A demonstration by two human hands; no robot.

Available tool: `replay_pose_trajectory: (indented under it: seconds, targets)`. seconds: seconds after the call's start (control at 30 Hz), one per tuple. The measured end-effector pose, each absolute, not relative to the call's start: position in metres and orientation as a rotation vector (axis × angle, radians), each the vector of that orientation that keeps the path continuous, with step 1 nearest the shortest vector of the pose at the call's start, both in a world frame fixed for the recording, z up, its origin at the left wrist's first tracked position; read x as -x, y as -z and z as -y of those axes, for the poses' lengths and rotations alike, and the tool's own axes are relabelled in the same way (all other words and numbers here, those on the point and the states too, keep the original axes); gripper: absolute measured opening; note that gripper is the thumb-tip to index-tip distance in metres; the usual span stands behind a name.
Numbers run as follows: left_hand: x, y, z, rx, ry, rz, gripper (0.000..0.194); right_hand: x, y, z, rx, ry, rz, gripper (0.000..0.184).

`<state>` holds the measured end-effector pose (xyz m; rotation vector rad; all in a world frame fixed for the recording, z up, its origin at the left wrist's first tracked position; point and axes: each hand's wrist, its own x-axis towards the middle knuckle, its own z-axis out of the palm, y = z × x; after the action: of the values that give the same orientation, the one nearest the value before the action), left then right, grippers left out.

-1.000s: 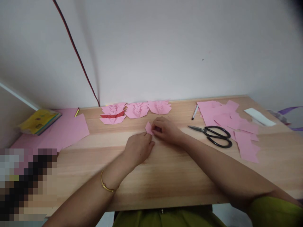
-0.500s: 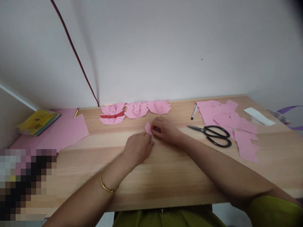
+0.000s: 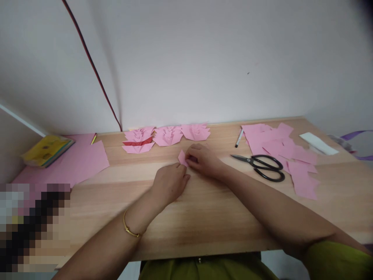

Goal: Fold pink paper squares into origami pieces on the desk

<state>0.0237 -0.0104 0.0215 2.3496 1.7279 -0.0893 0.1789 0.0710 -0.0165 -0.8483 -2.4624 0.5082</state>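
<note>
A small folded piece of pink paper (image 3: 182, 157) lies mid-table, partly covered by my fingers. My left hand (image 3: 172, 182), a gold bangle on its wrist, presses curled fingers on the paper's near edge. From the right, my right hand (image 3: 204, 160) pinches the same piece, its thumb and fingertips close together. The lower part of the paper is hidden under both hands. Behind it, along the wall, lie several fanned pink paper cut-outs (image 3: 168, 136), with a red strip (image 3: 138, 142) across the leftmost group.
Black-handled scissors (image 3: 259, 166) lie right of my hands, near a pen (image 3: 239, 138) and cut pink scraps (image 3: 304, 155). A white strip (image 3: 319, 143) sits farther right. At left, a yellow pack (image 3: 48, 151) rests on large pink sheets (image 3: 90, 161), beside a yellow pencil-like stick (image 3: 93, 138).
</note>
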Motion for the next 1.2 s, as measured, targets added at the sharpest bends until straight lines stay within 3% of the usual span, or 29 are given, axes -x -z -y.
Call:
replay_pose_trajectory:
  seconds: [1.07,1.2]
  targets:
    - [-0.0244,-0.0209,0.0106,-2.351,0.071,-1.744,0.021,-0.1788,0.0157,-0.0715,0.861,-0.536,2.437,0.010]
    - [-0.0246,-0.0203,0.0104,-2.363,0.059,-1.734,0.021,-0.1798,0.0123,-0.0684,0.840,-0.513,2.459,0.002]
